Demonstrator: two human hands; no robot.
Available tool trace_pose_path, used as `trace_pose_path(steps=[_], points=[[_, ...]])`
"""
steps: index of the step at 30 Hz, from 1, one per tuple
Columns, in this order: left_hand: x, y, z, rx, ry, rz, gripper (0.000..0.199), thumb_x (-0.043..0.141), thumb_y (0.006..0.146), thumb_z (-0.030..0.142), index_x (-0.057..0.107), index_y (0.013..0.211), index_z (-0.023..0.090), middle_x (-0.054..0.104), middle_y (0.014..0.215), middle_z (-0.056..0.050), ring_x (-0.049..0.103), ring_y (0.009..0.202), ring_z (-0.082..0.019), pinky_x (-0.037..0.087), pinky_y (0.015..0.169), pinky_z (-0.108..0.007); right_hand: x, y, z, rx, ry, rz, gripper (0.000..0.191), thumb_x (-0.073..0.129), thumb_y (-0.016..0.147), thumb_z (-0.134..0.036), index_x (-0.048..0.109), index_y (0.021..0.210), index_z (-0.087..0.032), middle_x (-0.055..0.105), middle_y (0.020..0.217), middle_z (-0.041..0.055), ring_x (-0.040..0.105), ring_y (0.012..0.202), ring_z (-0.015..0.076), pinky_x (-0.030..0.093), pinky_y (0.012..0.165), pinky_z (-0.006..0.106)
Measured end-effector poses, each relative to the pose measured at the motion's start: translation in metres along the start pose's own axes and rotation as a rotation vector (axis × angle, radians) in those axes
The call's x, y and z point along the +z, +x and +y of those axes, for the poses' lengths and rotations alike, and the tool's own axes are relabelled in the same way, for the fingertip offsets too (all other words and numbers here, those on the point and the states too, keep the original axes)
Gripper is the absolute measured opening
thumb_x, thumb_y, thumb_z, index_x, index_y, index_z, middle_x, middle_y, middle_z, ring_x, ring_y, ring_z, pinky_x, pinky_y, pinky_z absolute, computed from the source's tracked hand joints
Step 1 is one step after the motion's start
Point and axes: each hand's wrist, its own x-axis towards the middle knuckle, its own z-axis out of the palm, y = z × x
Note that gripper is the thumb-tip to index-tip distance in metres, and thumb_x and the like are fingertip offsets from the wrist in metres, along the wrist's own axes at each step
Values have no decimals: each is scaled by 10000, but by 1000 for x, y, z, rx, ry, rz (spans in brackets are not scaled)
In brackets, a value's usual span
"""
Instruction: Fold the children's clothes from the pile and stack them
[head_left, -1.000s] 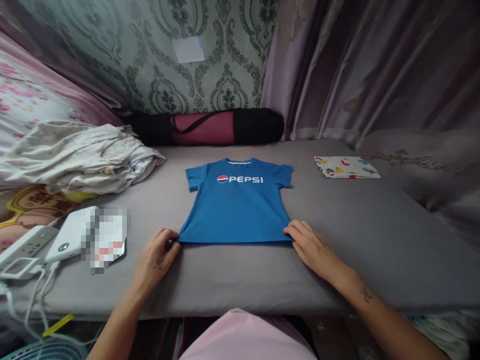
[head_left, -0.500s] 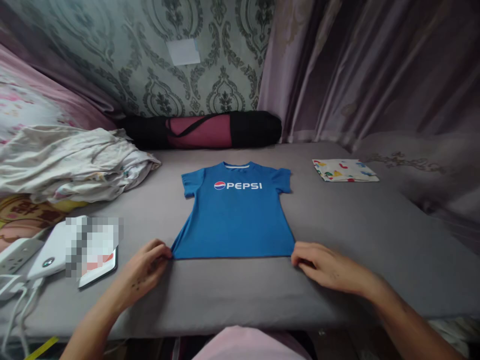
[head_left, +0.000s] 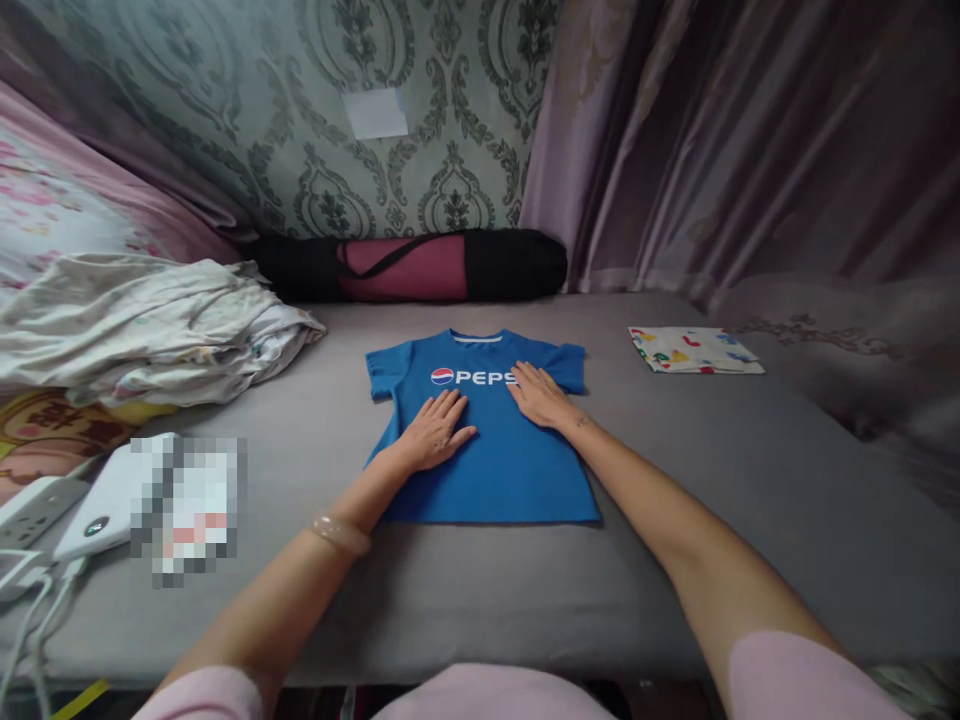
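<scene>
A blue T-shirt (head_left: 495, 480) with a white PEPSI print lies spread out face up, its collar pointing away from me and its hem toward me. My left hand (head_left: 436, 430) rests flat on the left part of its chest, just below the round logo, with the fingers apart. On the other side, my right hand (head_left: 541, 396) lies flat with stretched fingers and covers the last letter of the print. Neither hand grips the cloth. My left forearm hides part of the shirt's left side.
The shirt lies on a grey sheet (head_left: 487, 600). A folded white patterned cloth (head_left: 697, 350) is at the right. Crumpled pale fabric (head_left: 150, 325), a white power bank (head_left: 112, 500) and a power strip (head_left: 37, 510) with cables are at the left. A black and maroon bag (head_left: 412, 268) lies along the wall.
Both hands have let go of the shirt's bottom corners and moved up and inward onto its chest, where they now lie flat. The shirt stays spread out in about the same place.
</scene>
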Motion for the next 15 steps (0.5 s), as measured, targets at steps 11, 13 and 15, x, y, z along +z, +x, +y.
trace_pose_path(steps=[11,13,15], points=[[-5,-76,-33,22,30,-6,610,303,961,544,339,1470,209,267,1555,-97,198,1445,-241,167,1175,-460,-15,-102,-9,-282,8,-163,621,294,975,-516,271,1500,-185,186,1576,104,121,1455,238,101,1180,487],[-7,-84,-33,24,26,-12,600,315,962,529,350,1465,205,284,1546,-103,217,1440,-247,177,1172,-472,-18,-116,-13,-297,39,-178,608,304,977,-510,267,1502,-206,185,1577,91,118,1456,228,98,1183,481],[-9,-92,-32,11,25,-17,580,322,966,512,357,1462,213,296,1541,-99,233,1434,-246,182,1169,-481,-22,-130,-19,-322,57,-195,598,314,979,-501,268,1502,-216,186,1577,84,118,1455,223,102,1186,474]])
